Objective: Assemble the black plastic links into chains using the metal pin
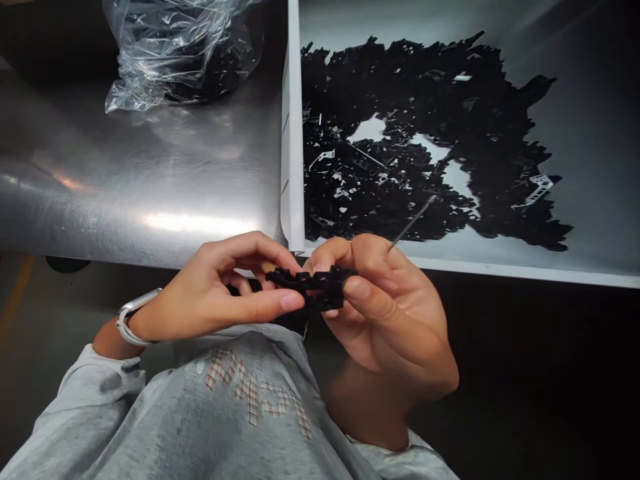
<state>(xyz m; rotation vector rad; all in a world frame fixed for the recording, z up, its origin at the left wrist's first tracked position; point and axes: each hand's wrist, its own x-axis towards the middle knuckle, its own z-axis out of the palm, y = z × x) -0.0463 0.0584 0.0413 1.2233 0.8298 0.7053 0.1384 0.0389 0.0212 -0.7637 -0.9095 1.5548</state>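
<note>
Between my two hands, in front of the grey shirt, is a small black plastic part [323,288] with a notched outline. My left hand [235,287] pinches its left end between thumb and fingers. At the right end, my right hand [385,300] closes on the same part with thumb and fingers. A thin metal rod [414,221] sticks up and to the right from my right hand; its lower end is hidden among the fingers. Past the hands, many similar black parts [410,80] lie heaped in a white tray [590,270].
A clear plastic bag [185,53] with dark contents sits on the shiny metal table [150,173] at the upper left. The tray's raised white side wall [296,133] stands just beyond my hands. A few pale, silvery pieces [540,189] show among the black ones.
</note>
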